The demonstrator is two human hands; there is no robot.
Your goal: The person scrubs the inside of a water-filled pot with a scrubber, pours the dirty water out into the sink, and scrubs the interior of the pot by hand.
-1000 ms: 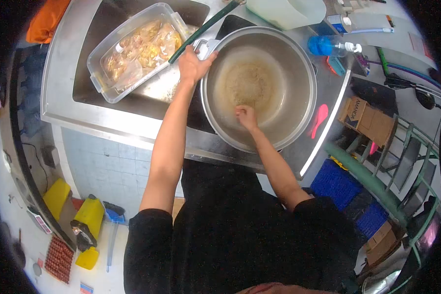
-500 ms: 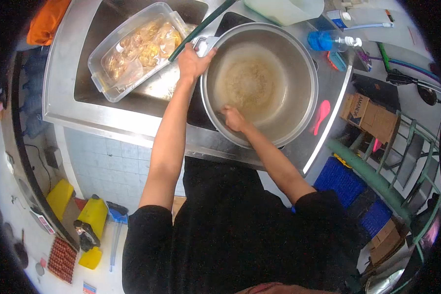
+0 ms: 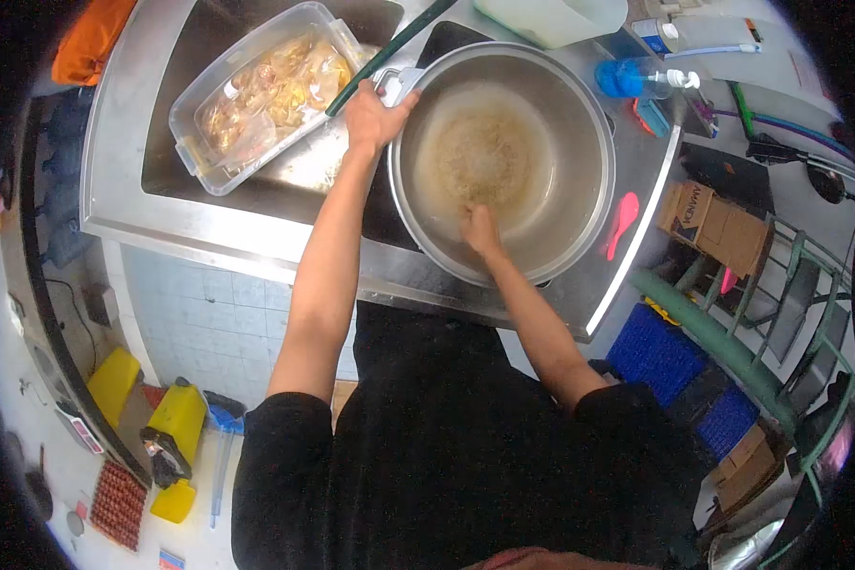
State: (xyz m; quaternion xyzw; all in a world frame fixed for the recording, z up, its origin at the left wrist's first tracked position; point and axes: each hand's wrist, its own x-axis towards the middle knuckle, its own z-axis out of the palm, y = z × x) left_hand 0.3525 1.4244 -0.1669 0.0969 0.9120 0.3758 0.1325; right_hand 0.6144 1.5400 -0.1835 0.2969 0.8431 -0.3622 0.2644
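A large metal pot (image 3: 579, 180) stands on the steel counter, with a brownish patch on its inner bottom. My left hand (image 3: 375, 119) is closed at the pot's left rim, around the side handle (image 3: 389, 85). Inside the pot, low over the near part of the bottom, is my right hand (image 3: 480, 226); its fingers are curled together, and what they hold, if anything, is too small to make out. A green bar (image 3: 399, 47) passes just beyond my left hand. Left of it a clear plastic tub (image 3: 185, 152) holds bagged food.
The tub sits over a sink (image 3: 176, 95). Right of the pot lie a pink scoop (image 3: 622, 225), a brush (image 3: 651, 116) and a blue soap bottle (image 3: 622, 79). Behind is a whitish container (image 3: 560, 19). A green metal rack (image 3: 731, 323) stands at the right.
My right hand has moved inside the pot, first left towards the near-left wall, then back right towards the middle. My left hand has stayed at the handle.
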